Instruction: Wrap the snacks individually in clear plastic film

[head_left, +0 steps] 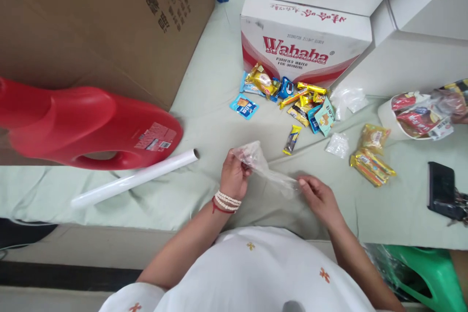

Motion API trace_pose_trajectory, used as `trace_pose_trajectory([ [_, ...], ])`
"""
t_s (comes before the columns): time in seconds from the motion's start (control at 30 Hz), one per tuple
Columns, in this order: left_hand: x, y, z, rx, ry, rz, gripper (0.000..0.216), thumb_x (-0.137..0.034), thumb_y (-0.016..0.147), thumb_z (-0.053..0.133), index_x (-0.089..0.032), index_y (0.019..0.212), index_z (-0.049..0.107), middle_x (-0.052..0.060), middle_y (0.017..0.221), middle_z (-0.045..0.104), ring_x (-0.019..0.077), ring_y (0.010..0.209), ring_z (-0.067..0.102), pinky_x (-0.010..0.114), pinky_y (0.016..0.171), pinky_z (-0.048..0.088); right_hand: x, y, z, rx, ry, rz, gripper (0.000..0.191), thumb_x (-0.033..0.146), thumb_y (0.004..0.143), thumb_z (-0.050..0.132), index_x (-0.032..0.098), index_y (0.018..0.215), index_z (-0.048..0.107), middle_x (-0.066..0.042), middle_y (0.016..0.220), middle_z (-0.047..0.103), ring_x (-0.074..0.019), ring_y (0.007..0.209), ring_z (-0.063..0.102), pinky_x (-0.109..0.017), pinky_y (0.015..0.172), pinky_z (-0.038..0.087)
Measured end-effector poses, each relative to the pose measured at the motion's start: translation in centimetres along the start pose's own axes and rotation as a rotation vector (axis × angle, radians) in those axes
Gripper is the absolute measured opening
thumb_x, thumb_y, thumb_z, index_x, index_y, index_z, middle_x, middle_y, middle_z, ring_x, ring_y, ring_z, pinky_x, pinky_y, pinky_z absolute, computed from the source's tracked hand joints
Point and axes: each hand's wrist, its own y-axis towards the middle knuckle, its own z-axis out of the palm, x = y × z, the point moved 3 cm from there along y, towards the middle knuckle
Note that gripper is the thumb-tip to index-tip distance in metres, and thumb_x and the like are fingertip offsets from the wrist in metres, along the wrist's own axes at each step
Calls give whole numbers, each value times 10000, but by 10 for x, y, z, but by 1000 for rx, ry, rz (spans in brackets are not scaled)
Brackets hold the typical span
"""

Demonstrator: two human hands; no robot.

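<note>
I judge the step in hand to be straightening out a clear plastic bag (pixel 265 166), stretched between both hands near the centre of the frame, below the snack packets (pixel 291 139). I see the left hand (pixel 234 175) gripping its wider, bunched end, and the right hand (pixel 319 199) pinching the far end between thumb and fingers. The next move, to my mind, calls for light, even tension, as such thin film could crease or slip. It looks see-through, crumpled and narrower towards the right; I cannot tell whether it holds anything.
</note>
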Motion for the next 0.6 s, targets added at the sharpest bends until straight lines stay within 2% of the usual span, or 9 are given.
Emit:
trace_pose_trajectory([
  [0.07,2,-5,4,27,42,26,394,-420,669,875,-207,799,570,-64,710,605,68,584,567,126,398,351,17,5,-9,-48,-221,-249,403,574,922,654,221,1110,708,-105,1056,675,-230,891,606,-367,782,528],
  [0.17,8,-15,10,121,131,35,389,-476,698,855,-202,838,617,-28,796,669,106,664,617,151,429,445,43,15,3,58,-310,-495,597,550,865,747,259,1365,597,-134,1339,607,-302,1219,554,-466,1013,500],
  [0.23,12,-22,14,226,204,28,399,-505,725,833,-196,895,647,10,919,710,136,737,652,181,452,503,56,23,20,97,-271,-562,653,542,848,769,270,1404,561,-132,1391,586,-307,1279,536,-477,1069,475],
  [0.27,14,-24,15,272,230,16,404,-507,731,830,-196,911,647,24,977,716,149,767,667,192,454,518,60,28,28,84,-229,-572,575,528,874,743,270,1365,589,-125,1358,610,-297,1254,560,-466,1066,478],
  [0.3,15,-26,15,298,244,2,406,-509,734,828,-198,911,636,28,1003,713,156,777,679,196,446,521,63,34,34,53,-171,-559,452,506,914,697,267,1292,630,-112,1280,651,-279,1188,601,-444,1035,494],
  [0.37,16,-26,13,286,252,-21,427,-537,739,820,-205,874,588,8,947,688,143,718,685,186,405,493,62,45,41,-36,-20,-441,276,478,976,602,251,1108,687,-67,1013,701,-223,937,660,-371,870,541],
  [0.43,15,-22,8,214,242,-24,485,-589,729,814,-210,833,530,-31,817,634,111,600,656,160,356,420,53,55,44,-105,156,-232,308,518,973,583,228,934,680,-8,734,632,-166,651,587,-299,642,505],
  [0.5,14,-18,4,137,215,-30,535,-625,707,817,-216,823,492,-61,725,590,78,493,590,144,323,325,42,62,47,-104,321,-28,396,600,897,647,215,804,631,38,582,519,-127,490,447,-264,479,387],
  [0.6,15,-13,1,85,176,-56,526,-622,726,802,-223,835,478,-83,667,566,38,410,451,145,316,232,30,65,51,-58,479,130,486,662,785,731,213,704,562,69,515,431,-95,434,321,-251,414,261],
])
